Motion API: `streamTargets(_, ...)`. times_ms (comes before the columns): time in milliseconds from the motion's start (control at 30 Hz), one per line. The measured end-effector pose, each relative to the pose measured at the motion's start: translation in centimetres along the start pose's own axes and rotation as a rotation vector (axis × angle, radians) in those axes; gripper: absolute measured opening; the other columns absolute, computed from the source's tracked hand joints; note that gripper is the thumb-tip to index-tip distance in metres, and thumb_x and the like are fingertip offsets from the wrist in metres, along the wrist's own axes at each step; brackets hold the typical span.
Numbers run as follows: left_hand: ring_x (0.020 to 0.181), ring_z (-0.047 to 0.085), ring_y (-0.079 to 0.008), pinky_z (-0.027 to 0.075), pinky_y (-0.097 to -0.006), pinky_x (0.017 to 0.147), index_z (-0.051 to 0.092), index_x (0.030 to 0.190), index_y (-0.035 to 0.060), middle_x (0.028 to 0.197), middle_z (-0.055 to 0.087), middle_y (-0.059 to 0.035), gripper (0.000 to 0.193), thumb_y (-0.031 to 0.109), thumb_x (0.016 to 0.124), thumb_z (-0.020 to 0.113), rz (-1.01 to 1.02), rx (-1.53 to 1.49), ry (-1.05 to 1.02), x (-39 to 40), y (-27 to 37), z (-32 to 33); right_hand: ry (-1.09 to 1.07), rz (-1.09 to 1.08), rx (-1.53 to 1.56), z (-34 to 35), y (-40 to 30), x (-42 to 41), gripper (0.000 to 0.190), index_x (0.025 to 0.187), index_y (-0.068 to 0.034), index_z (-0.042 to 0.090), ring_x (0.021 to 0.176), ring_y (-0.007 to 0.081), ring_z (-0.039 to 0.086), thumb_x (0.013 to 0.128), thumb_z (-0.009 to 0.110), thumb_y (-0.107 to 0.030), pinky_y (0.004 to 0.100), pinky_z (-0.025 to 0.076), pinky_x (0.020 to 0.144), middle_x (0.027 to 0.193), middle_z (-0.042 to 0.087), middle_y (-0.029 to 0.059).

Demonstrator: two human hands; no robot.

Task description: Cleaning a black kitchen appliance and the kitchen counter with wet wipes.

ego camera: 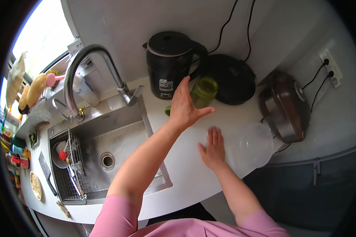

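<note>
My left hand point(184, 108) reaches over the counter with its thumb spread from its fingers. Beside it stands a green translucent jar point(204, 91), its mouth uncovered; I cannot tell whether the hand touches it. A small green lid point(168, 110), partly hidden by that hand, lies on the counter to the left. My right hand point(214, 149) rests palm down on the white countertop point(192, 177), thumb apart, holding nothing. To its right is a clear plastic container point(256, 145), its outline faint against the white surface.
Behind the jar are a black electric kettle point(169, 65) and a round black appliance point(230, 78). A brown rice cooker point(287, 106) stands at right. The steel sink point(121, 145) lies left, with an arched faucet point(92, 49) and wire drying rack point(72, 166). A kitchen knife point(47, 173) lies beyond it.
</note>
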State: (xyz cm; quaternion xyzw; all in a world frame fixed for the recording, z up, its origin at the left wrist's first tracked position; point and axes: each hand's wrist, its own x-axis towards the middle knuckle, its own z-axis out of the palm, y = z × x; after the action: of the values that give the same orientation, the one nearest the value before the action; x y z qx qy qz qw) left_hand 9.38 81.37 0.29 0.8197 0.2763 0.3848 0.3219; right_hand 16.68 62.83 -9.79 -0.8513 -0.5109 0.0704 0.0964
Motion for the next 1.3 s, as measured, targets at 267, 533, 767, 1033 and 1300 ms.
streamTargets(267,0.116,0.050,-0.0358,0.045,-0.0422,0.092,0.026,0.134,0.0030,0.127,0.048,-0.0195,0.099,0.030,0.060,0.086,-0.163,-0.011,-0.079,1.7,0.5,2.4,0.088,0.114,0.019,1.2,2.2,11.8,0.063,0.144,-0.002,0.020,0.142,0.0306,0.009,0.093,0.038,-0.034,0.0409,0.007,0.116,0.153,0.015,0.0143)
streamTargets(533,0.106,0.058,-0.0310,0.048,-0.0379,0.088,0.034,0.129,0.0026,0.116,0.056,-0.0166,0.089,0.027,0.061,0.085,-0.186,-0.009,0.030,-0.9,0.5,-0.9,0.116,0.159,0.025,2.1,0.9,15.1,0.062,0.144,-0.002,0.022,0.141,0.0317,0.012,0.093,0.037,-0.035,0.0425,0.006,0.115,0.152,0.018,0.0145)
streamTargets(767,0.105,0.055,-0.0222,0.046,-0.0356,0.092,0.034,0.129,0.0019,0.114,0.053,-0.0126,0.089,0.018,0.058,0.086,-0.246,-0.128,0.137,-10.5,1.2,-9.0,0.080,0.064,0.048,1.4,-1.3,19.4,0.065,0.144,-0.002,0.022,0.140,0.0316,0.015,0.093,0.037,-0.040,0.0429,0.008,0.115,0.152,0.017,0.0154)
streamTargets(1033,0.111,0.051,-0.0257,0.042,-0.0389,0.096,0.031,0.130,0.0021,0.122,0.048,-0.0151,0.093,0.019,0.056,0.085,-0.413,-0.050,0.326,-21.0,0.2,-16.2,0.065,0.085,0.093,2.4,-2.9,22.8,0.065,0.144,0.001,0.017,0.141,0.0293,0.016,0.094,0.034,-0.037,0.0428,0.014,0.114,0.153,0.013,0.0156)
streamTargets(1300,0.107,0.052,-0.0243,0.044,-0.0371,0.094,0.042,0.128,0.0011,0.120,0.053,-0.0140,0.077,0.034,0.070,0.082,-0.463,0.126,0.427,-22.3,2.9,-17.1,0.117,0.051,0.350,2.5,-1.7,29.4,0.050,0.134,0.001,0.039,0.128,0.0364,0.039,0.091,0.043,-0.023,0.0414,0.029,0.108,0.140,0.036,0.0239)
